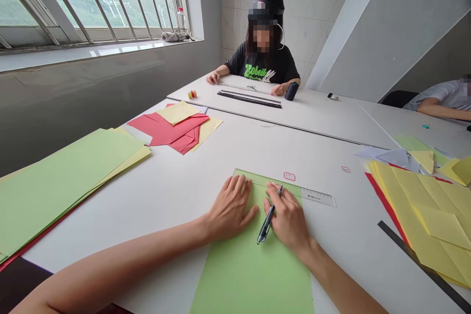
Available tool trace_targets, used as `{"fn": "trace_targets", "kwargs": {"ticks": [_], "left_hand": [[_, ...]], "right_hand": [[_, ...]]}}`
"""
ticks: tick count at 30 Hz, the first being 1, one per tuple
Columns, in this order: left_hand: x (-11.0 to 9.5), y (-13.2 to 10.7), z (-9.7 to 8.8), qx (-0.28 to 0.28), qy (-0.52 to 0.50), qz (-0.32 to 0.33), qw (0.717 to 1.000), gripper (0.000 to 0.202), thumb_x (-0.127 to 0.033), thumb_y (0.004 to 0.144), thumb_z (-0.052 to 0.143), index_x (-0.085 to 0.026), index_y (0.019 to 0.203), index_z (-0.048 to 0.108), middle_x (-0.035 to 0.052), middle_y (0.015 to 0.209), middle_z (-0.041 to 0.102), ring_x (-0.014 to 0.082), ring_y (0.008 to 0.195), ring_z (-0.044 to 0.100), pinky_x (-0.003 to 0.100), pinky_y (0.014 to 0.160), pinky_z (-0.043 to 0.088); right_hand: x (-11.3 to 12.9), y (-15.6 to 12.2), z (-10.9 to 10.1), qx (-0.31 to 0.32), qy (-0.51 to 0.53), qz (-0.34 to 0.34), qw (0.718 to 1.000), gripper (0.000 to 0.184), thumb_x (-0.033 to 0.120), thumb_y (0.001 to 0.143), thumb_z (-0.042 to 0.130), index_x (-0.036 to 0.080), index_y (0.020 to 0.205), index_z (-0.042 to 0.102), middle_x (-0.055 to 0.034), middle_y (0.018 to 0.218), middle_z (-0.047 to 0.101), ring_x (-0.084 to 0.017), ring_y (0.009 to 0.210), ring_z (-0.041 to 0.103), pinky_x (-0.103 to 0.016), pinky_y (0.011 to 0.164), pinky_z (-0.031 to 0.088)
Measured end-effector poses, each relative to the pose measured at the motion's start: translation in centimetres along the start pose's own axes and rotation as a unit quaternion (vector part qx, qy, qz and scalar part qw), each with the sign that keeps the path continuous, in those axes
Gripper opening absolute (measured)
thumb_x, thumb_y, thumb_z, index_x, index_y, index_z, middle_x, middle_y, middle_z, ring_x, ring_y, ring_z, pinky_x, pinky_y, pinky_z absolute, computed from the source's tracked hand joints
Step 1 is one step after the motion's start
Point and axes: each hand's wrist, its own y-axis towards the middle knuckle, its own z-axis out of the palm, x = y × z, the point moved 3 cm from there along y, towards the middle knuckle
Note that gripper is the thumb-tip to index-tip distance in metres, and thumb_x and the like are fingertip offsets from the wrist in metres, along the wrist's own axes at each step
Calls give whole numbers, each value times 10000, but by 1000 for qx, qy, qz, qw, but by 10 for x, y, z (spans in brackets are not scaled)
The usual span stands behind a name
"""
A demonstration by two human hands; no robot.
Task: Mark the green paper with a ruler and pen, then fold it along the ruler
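A sheet of green paper [253,274] lies on the white table in front of me. Across its far edge rests a clear plastic ruler [320,197], which sticks out past the paper on the right. My left hand [232,203] lies flat on the paper, its fingertips on the ruler's left part. My right hand [289,213] holds a dark pen [265,225] between its fingers, the pen slanting back over the paper. Its fingertips touch the paper and the ruler's near edge.
Large green sheets [81,167] are stacked at left, with red and yellow paper [169,127] beyond. Folded yellow sheets [434,216] and a black strip [415,260] lie at right. Across the table, a person [263,59] sits before black strips [250,99] and a dark cylinder [292,91].
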Motion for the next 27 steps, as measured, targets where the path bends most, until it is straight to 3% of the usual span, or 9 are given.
{"fn": "trace_targets", "kwargs": {"ticks": [7, 12, 18, 20, 22, 25, 27], "left_hand": [[1, 0, 2, 4, 6, 4, 1000, 582, -473, 990, 407, -38, 1371, 475, 210, 1232, 502, 336, 1100, 480, 519, 1008, 409], [1, 1, 1, 0, -15, 13, 1000, 518, -444, 982, 420, -54, 1312, 502, 204, 1195, 517, 339, 1097, 486, 515, 951, 451], [0, 2, 0, -6, -15, 17, 1000, 474, -426, 967, 432, -70, 1267, 521, 190, 1140, 527, 335, 1050, 494, 515, 917, 458], [0, 2, -1, -8, -12, 17, 1000, 485, -430, 964, 438, -68, 1277, 519, 183, 1123, 527, 325, 1015, 499, 510, 915, 459], [0, 2, -1, -6, -12, 16, 1000, 493, -433, 961, 444, -66, 1281, 518, 179, 1114, 525, 318, 995, 501, 505, 912, 459], [-1, 2, -2, 0, -10, 14, 1000, 501, -435, 958, 443, -64, 1284, 520, 185, 1124, 520, 324, 1010, 500, 505, 903, 461], [-1, 2, -1, 7, -5, 14, 1000, 522, -436, 961, 432, -47, 1301, 511, 192, 1128, 517, 326, 1012, 498, 505, 897, 464]], "right_hand": [[-1, 1, 0, 6, 4, 7, 1000, 235, 148, 949, 498, 179, 1154, 608, -142, 1201, 691, -280, 1162, 625, -417, 933, 541], [-4, 3, 0, 16, 15, 22, 1000, 274, 178, 962, 480, 161, 1211, 594, -139, 1122, 703, -272, 1065, 644, -394, 882, 531], [-18, 36, -16, 94, 102, 101, 985, 283, 420, 1002, 434, 225, 967, 637, -57, 800, 679, -213, 716, 634, -321, 675, 472], [-28, 57, -18, 104, 215, 153, 959, 303, 470, 1001, 420, 240, 1103, 589, -12, 745, 685, -188, 669, 630, -306, 684, 466], [-39, 78, -14, 62, 353, 219, 907, 329, 499, 978, 430, 246, 1155, 542, 21, 680, 666, -159, 564, 568, -281, 609, 443], [-50, 104, 7, 12, 532, 277, 800, 207, 413, 899, 472, 222, 904, 552, 33, 539, 589, -127, 465, 438, -258, 513, 368], [-52, 115, 24, 19, 559, 283, 779, 154, 358, 828, 499, 214, 802, 546, 33, 494, 546, -117, 447, 397, -251, 471, 311]]}}
